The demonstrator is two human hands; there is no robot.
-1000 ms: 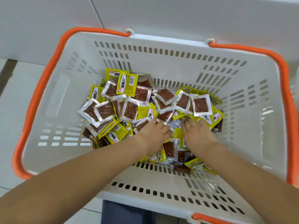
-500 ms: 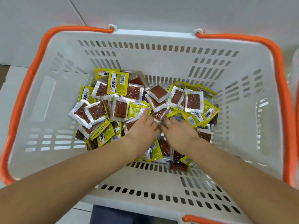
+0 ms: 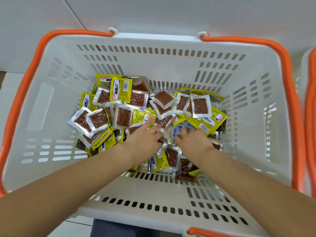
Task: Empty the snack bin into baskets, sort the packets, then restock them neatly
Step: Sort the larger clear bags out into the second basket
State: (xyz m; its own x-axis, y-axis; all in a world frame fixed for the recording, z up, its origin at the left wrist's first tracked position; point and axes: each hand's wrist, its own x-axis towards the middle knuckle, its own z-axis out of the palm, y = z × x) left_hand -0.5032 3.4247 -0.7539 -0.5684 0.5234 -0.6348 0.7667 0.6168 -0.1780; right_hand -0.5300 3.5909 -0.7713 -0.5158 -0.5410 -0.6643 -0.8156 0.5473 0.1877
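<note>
A white basket [image 3: 171, 65] with orange handles [image 3: 290, 100] holds a pile of snack packets: yellow ones [image 3: 120, 89] and clear silver-edged ones [image 3: 200, 106] with brown contents. Both my hands reach into the middle of the pile. My left hand [image 3: 145, 136] rests on the packets with its index finger stretched forward and the other fingers bent down. My right hand [image 3: 192, 141], wearing a ring, curls its fingers and thumb on a blue-and-white packet [image 3: 179, 130] lying between the hands. Packets under my hands are hidden.
The orange handle of a second basket [image 3: 310, 117] shows at the right edge. The basket stands against a white wall [image 3: 171, 12]. Its left and right floor areas hold no packets. A dark blue object [image 3: 119, 228] lies below the near rim.
Both hands have pushed farther into the pile and spread packets apart. A blue-and-white packet has come into sight between them, and my right fingers have curled onto it.
</note>
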